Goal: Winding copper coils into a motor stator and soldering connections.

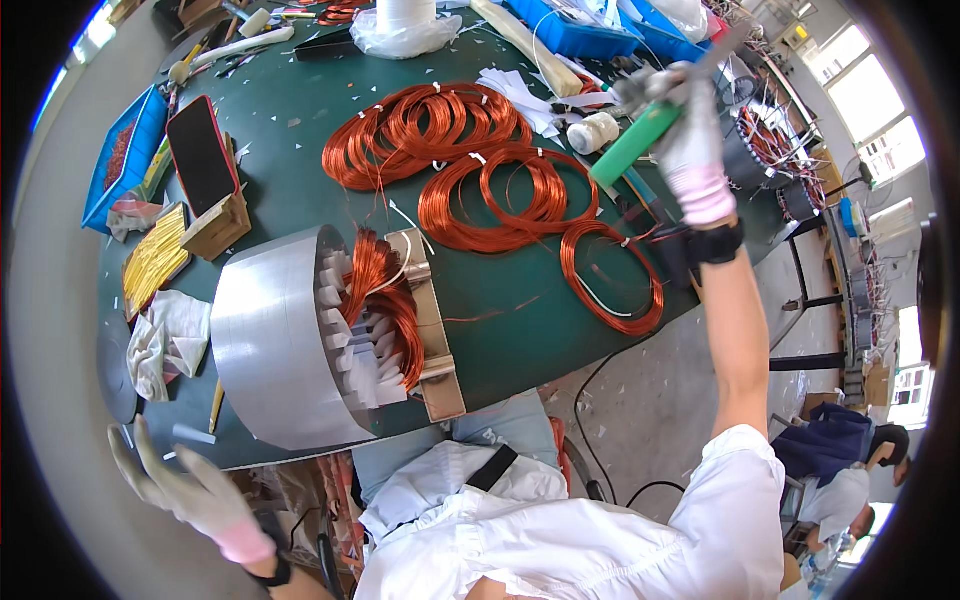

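Observation:
My right hand (690, 150), in a pale glove with a pink cuff, is raised over the right side of the table. It is closed around a green-handled tool (636, 143); a grey, blade-like part runs out beyond the hand, smeared by motion. My left hand (195, 495), gloved too, is held open with fingers spread at the near left table edge, holding nothing. Closest to it are a crumpled white cloth (172, 340) and a silver motor stator (280, 340) on its side. White insulation strips and copper windings (375, 280) stick out of the stator's right end.
Loose copper wire coils (430, 130) lie across the green tabletop (500, 340). A wooden block (440, 385) stands beside the stator. At left are a propped phone (203, 150), a blue bin (125, 160) and yellow sleeves (155, 260). A person (835, 490) sits at far right.

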`<state>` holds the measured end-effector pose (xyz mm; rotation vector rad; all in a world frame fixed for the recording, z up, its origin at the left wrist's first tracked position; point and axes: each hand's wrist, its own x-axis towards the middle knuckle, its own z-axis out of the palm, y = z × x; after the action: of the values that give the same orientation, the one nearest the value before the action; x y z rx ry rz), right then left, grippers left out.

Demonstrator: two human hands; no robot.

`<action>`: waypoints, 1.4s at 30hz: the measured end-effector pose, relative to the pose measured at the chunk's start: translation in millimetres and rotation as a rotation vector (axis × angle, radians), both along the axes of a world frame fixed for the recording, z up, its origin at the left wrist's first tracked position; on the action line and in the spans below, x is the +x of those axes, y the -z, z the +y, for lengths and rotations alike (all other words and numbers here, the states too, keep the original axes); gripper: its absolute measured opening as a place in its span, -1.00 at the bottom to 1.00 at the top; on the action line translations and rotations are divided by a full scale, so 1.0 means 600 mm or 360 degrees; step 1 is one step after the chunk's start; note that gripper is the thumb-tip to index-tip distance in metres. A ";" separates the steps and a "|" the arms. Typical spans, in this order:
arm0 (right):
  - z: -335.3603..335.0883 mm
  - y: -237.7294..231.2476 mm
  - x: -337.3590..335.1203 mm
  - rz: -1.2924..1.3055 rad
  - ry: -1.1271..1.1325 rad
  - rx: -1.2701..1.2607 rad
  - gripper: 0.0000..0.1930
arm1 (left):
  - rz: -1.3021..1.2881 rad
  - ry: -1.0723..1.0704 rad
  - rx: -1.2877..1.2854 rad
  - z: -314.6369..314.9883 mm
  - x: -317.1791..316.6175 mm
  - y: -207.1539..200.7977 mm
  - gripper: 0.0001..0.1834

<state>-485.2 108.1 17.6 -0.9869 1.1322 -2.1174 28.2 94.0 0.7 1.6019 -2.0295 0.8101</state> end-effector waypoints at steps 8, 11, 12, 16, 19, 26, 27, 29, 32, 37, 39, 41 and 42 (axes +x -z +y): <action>0.203 0.028 -0.194 0.1931 0.0963 0.1149 -0.44 | 0.0555 0.2511 0.0942 0.134 -0.377 0.073 -0.77; 0.287 0.112 -0.246 0.1841 0.0925 0.2047 -0.41 | 0.0408 0.2393 0.1009 0.154 -0.462 0.120 -0.72; 0.281 0.124 -0.228 0.2102 0.0827 0.2186 -0.43 | 0.0338 0.2239 0.1082 0.153 -0.478 0.136 -0.69; 0.216 0.153 -0.211 0.2112 0.0678 0.1594 -0.66 | 0.0256 0.1925 0.1174 0.153 -0.499 0.177 -0.58; 0.148 0.142 -0.228 0.2956 0.1075 0.1206 -0.59 | 0.0450 0.1533 0.1047 0.155 -0.486 0.166 -0.54; 0.152 0.100 -0.362 0.3293 0.0365 0.1501 -0.78 | 0.1013 0.2875 0.2200 0.200 -0.306 0.096 -0.42; 0.133 0.063 -0.333 0.2937 0.0129 0.1650 -0.76 | 0.1128 0.3203 0.2556 0.192 -0.264 0.093 -0.46; 0.118 -0.013 -0.309 0.2592 -0.0126 0.1902 -0.70 | 0.1278 0.3555 0.2931 0.136 -0.204 0.037 -0.46; 0.145 -0.065 -0.343 0.2496 0.0145 0.2143 -0.63 | 0.1479 0.3842 0.3071 0.050 -0.125 -0.008 -0.59; 0.163 -0.077 -0.295 0.2163 0.0760 0.1418 -0.53 | 0.2076 0.4061 0.2607 -0.073 0.020 -0.028 -0.79; 0.168 -0.058 -0.090 0.2345 0.0459 0.1240 -0.49 | 0.2996 0.3461 0.2422 -0.092 0.038 0.002 -0.75; 0.191 -0.044 0.049 0.2287 0.0015 0.1374 -0.48 | 0.2862 0.2025 0.1852 -0.086 0.031 0.051 -0.28; 0.202 -0.044 0.091 0.2220 -0.0162 0.1558 -0.49 | 0.2119 0.1681 0.1706 -0.116 -0.030 0.031 -0.20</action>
<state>-430.4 229.2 44.3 -1.8403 2.2454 -0.2857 10.5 24.6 -18.2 0.6218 -1.6754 -1.4991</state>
